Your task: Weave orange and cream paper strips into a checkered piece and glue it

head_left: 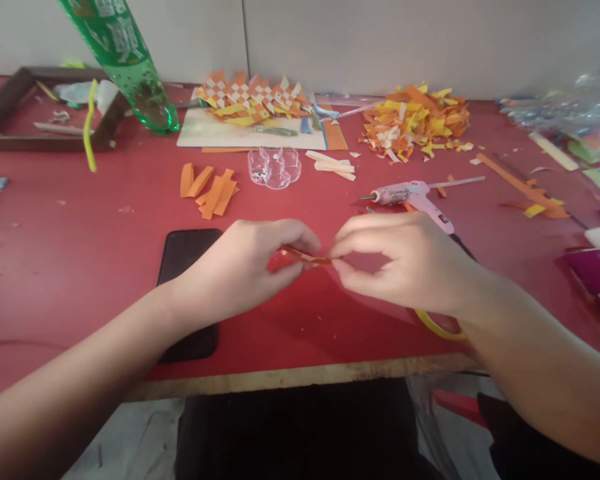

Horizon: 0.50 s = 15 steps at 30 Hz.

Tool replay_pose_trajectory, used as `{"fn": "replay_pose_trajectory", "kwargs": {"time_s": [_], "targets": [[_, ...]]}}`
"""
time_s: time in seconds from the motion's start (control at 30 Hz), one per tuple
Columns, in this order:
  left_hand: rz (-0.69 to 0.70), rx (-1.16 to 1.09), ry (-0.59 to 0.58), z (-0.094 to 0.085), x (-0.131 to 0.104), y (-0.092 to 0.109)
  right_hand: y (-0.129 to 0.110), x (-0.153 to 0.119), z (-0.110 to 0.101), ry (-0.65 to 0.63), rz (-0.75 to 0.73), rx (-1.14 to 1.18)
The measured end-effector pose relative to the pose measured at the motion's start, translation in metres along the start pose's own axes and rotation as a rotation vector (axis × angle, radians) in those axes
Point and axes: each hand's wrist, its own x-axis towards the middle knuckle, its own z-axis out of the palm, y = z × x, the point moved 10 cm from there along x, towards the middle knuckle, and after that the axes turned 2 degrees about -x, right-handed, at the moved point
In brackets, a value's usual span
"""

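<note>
Between my two hands, above the red table [290,333], stretches a thin orange paper strip [322,261]. My left hand [265,257] pinches its left end, and my right hand [390,257] pinches the right end between thumb and fingers. Part of the strip is hidden behind the left fingers. Under my left forearm lies a black phone [187,250]. Several orange paper strips [215,193] rest beyond my left hand. A pink glue gun [415,197] lies just past my right hand, and a yellow ring-shaped handle [437,327] shows below the right wrist.
A green bottle [135,73] stands at the back left beside a brown frame [105,137]. Woven paper pieces [253,97] lie on a white board [200,133]. Nearby are a clear tray [275,170], cream strips [333,165] and a heap of paper scraps [415,120].
</note>
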Motion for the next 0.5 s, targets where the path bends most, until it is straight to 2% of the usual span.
{"fn": "replay_pose_trajectory", "kwargs": {"time_s": [0.07,0.13,0.2,0.27,0.37,0.5], "targets": [[-0.153,-0.198,0.065,-0.006,-0.002,-0.013,0.012,0.003,-0.007,0.061,0.101,0.181],[-0.325,-0.396,0.072,-0.001,-0.007,-0.029,0.028,0.002,-0.005,0.103,0.234,0.423],[-0.455,-0.577,0.048,0.009,-0.011,-0.041,0.039,0.000,0.009,0.088,0.330,0.615],[-0.516,-0.719,0.028,0.018,-0.013,-0.047,0.046,-0.003,0.024,0.049,0.396,0.697],[-0.565,-0.749,-0.020,0.030,-0.016,-0.054,0.057,-0.010,0.041,0.020,0.495,0.707],[-0.596,-0.649,-0.064,0.037,-0.021,-0.061,0.056,-0.013,0.052,-0.010,0.511,0.739]]}}
